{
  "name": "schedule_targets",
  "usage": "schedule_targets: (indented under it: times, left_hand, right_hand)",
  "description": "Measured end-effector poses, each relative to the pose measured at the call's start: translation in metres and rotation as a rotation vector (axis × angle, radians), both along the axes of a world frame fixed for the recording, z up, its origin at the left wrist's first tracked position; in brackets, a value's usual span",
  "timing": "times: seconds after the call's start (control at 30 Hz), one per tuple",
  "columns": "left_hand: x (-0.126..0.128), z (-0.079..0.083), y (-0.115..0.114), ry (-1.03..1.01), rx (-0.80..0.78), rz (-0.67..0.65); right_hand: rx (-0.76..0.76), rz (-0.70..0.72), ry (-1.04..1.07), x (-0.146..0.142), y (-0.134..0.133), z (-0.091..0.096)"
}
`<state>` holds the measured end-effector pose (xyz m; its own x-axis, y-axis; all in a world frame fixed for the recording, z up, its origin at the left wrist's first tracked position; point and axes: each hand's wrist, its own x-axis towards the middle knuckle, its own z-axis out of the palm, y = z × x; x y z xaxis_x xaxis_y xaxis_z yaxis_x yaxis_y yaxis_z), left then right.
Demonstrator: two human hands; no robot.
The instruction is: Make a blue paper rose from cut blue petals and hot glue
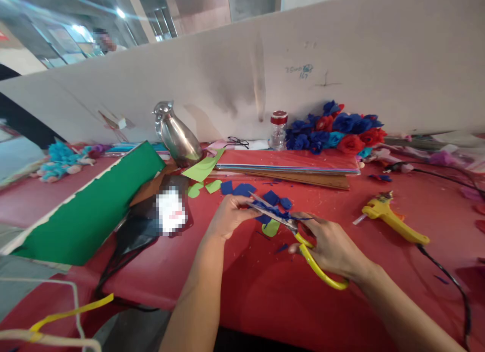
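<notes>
In the middle of the head view, my right hand [333,243] grips a pair of scissors [320,271] by its yellow handles, blades pointing left and away. My left hand [231,215] pinches a piece of dark blue paper [271,208] that lies along the blades. How far the blades are parted is hard to make out. Below and behind the hands, several blue paper pieces [242,189] are scattered on the red table [261,301]. A green paper piece [270,228] lies under the scissors, and green heart shapes [213,186] lie farther left.
A yellow glue gun [394,220] with a black cord lies at right. Behind are stacked coloured sheets [288,160], a jar [279,130], blue and red flowers [341,130] and a steel jug [180,137]. At left are a green board [91,210] and a black bag [138,225].
</notes>
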<state>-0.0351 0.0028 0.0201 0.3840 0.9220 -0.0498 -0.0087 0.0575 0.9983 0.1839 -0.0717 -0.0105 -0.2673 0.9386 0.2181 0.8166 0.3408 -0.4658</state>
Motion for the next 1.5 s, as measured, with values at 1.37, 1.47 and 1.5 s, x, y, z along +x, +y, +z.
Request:
schedule_targets:
  times: [1.37,1.47,1.5]
  left_hand:
    - [0.006,-0.005,-0.001,-0.064,-0.096,-0.140]
    - [0.006,-0.007,0.001,-0.046,-0.091,-0.156]
    - [0.005,-0.008,0.001,-0.038,-0.089,-0.162]
  right_hand:
    - [0.169,0.054,-0.202,-0.002,-0.002,-0.002]
    - [0.135,0.046,-0.203,-0.002,-0.002,-0.005]
    - [0.127,0.041,-0.201,-0.002,-0.002,-0.005]
